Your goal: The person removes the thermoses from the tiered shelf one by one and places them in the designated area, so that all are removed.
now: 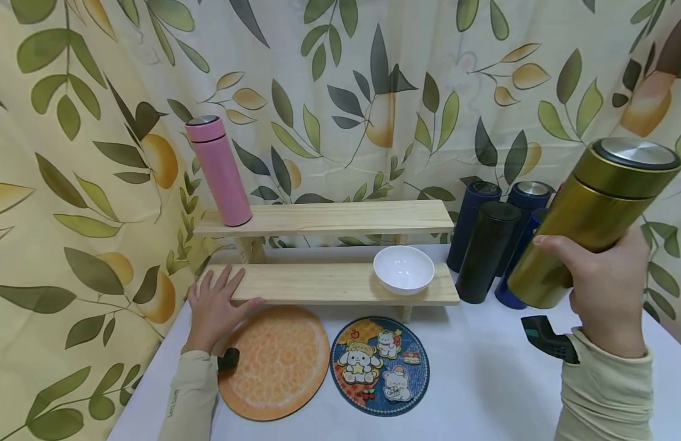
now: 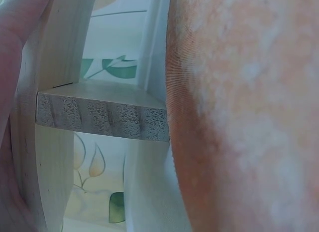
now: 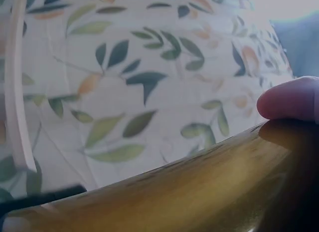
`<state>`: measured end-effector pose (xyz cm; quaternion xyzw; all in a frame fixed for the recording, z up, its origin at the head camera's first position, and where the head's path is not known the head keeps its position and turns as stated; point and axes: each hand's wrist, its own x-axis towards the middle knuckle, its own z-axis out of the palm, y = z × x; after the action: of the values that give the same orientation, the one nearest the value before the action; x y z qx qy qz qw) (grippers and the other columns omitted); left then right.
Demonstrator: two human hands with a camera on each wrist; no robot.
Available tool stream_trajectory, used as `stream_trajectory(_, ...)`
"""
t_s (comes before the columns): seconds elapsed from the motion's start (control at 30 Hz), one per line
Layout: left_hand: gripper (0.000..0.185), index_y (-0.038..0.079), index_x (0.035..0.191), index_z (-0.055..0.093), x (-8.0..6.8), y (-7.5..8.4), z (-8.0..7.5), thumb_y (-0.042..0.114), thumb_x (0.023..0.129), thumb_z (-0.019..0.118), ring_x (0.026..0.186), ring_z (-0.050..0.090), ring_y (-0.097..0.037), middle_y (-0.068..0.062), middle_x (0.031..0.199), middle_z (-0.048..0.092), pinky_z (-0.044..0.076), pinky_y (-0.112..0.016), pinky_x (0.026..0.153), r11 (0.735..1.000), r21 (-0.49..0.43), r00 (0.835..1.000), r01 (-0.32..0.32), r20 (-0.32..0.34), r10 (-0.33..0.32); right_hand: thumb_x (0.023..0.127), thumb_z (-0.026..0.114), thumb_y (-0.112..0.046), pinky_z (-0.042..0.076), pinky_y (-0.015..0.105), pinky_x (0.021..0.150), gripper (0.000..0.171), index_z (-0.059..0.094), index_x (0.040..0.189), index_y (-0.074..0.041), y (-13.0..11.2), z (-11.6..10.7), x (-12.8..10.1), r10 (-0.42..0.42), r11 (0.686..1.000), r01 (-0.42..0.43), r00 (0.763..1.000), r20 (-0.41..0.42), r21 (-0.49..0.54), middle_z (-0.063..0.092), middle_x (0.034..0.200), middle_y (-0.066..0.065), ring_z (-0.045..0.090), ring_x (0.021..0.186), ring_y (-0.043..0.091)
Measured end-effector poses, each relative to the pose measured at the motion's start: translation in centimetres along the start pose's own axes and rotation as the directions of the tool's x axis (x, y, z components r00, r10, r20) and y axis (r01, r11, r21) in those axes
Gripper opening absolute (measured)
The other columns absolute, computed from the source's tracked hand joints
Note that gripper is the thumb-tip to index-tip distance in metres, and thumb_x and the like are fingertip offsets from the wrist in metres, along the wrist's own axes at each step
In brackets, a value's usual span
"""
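The right hand [image 1: 607, 294] is curled round the lower body of a gold thermos flask [image 1: 594, 220], holding it tilted in the air at the right, above the tabletop [image 1: 484, 380] and just in front of a cluster of dark blue and black flasks [image 1: 492, 245]. The left hand [image 1: 216, 306] lies flat with fingers spread and straight, resting on the left end of the lower shelf [image 1: 329, 283] of a two-step wooden rack, its heel beside the orange round mat [image 1: 277, 361].

The right wrist view shows only a fingertip [image 3: 291, 100] pressed on the flask's gold wall [image 3: 199, 192] against the leaf-print curtain [image 3: 124, 67]. The left wrist view shows the shelf's cut end [image 2: 102, 117] and the mat's surface [image 2: 249, 117] close up.

Both forearms, in pale sleeves, reach forward from the near edge; the right wrist is raised, the left low on the tabletop.
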<state>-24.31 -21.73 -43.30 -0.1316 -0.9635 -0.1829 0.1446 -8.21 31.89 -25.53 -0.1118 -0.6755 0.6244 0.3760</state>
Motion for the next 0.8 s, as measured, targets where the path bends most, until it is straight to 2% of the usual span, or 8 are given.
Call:
stream_trajectory(0.07,0.097,0.011,0.163,0.048,0.0,0.0,0.0,0.071,0.091,0.072,0.155,0.016,-0.055,-0.022,0.170,0.034,0.002,-0.078,0.117,1.000,0.000,1.000,-0.003,-0.005,0.003,0.092,0.075,0.013,0.033,0.045,0.122,0.076,0.048,0.154,-0.022,-0.1,-0.8,0.4,0.012,1.000,-0.013,0.998,-0.058,-0.025,0.053,0.137,-0.005,0.050,0.124,0.013)
stream_trajectory(0.17,0.097,0.011,0.163,0.048,0.1,0.0,-0.1,0.071,0.091,0.071,0.155,0.016,-0.055,-0.023,0.170,0.035,0.002,-0.078,0.117,1.000,-0.001,1.000,-0.010,-0.012,0.010,0.094,0.075,0.010,0.035,0.042,0.121,0.078,0.044,0.156,-0.025,0.0,-2.1,0.9,0.012,0.995,-0.024,0.992,-0.127,-0.098,0.051,0.137,-0.007,0.049,0.124,0.011)
stream_trajectory(0.27,0.096,0.010,0.162,0.049,0.0,0.1,-0.2,0.071,0.091,0.071,0.154,0.016,-0.056,-0.024,0.169,0.035,0.002,-0.078,0.116,1.000,-0.004,1.000,-0.015,-0.014,0.015,0.092,0.076,0.009,0.039,0.038,0.118,0.080,0.044,0.157,-0.024,0.3,-3.2,1.5,-0.003,0.995,-0.016,0.983,-0.183,-0.101,0.052,0.138,-0.005,0.051,0.124,0.011)
stream_trajectory(0.37,0.096,0.009,0.162,0.048,-0.1,0.1,-0.2,0.070,0.091,0.071,0.154,0.017,-0.056,-0.024,0.169,0.035,0.002,-0.079,0.116,1.000,-0.004,1.000,-0.013,-0.008,0.013,0.093,0.075,0.010,0.031,0.039,0.122,0.081,0.040,0.159,-0.024,0.8,-4.1,2.1,-0.017,0.993,-0.008,0.978,-0.206,-0.118,0.050,0.141,-0.006,0.050,0.129,0.011)
stream_trajectory(0.47,0.097,0.010,0.163,0.048,-0.1,0.1,-0.2,0.071,0.091,0.071,0.155,0.016,-0.056,-0.024,0.170,0.034,0.002,-0.078,0.116,1.000,-0.002,1.000,-0.008,0.001,0.008,0.091,0.073,0.015,0.026,0.038,0.124,0.083,0.040,0.158,-0.022,1.4,-4.9,2.8,0.002,1.000,-0.006,0.977,-0.213,-0.018,0.049,0.143,-0.004,0.048,0.131,0.011)
stream_trajectory(0.53,0.097,0.010,0.163,0.047,0.0,0.1,-0.1,0.071,0.091,0.070,0.155,0.016,-0.055,-0.024,0.170,0.034,0.002,-0.078,0.116,1.000,-0.002,1.000,-0.008,0.004,0.008,0.093,0.071,0.015,0.020,0.038,0.126,0.084,0.038,0.159,-0.024,1.8,-5.3,3.1,0.023,1.000,-0.026,0.976,-0.215,-0.015,0.047,0.145,-0.005,0.046,0.135,0.011)
stream_trajectory(0.63,0.097,0.010,0.163,0.047,0.1,0.0,-0.1,0.072,0.091,0.070,0.155,0.016,-0.055,-0.023,0.170,0.034,0.002,-0.079,0.116,1.000,0.002,1.000,-0.013,0.001,0.013,0.096,0.073,0.009,0.021,0.038,0.126,0.083,0.036,0.161,-0.028,2.4,-5.9,3.8,0.086,0.992,-0.106,0.969,-0.230,-0.075,0.045,0.144,-0.009,0.045,0.134,0.008)
stream_trajectory(0.8,0.097,0.011,0.163,0.047,0.0,-0.1,0.0,0.071,0.091,0.071,0.155,0.016,-0.055,-0.023,0.170,0.034,0.002,-0.079,0.116,1.000,-0.003,1.000,-0.016,-0.003,0.016,0.103,0.072,-0.015,0.021,0.045,0.126,0.083,0.023,0.166,-0.035,4.2,-6.9,4.9,0.173,0.937,-0.214,0.971,-0.165,-0.276,0.038,0.149,-0.016,0.040,0.138,0.007)
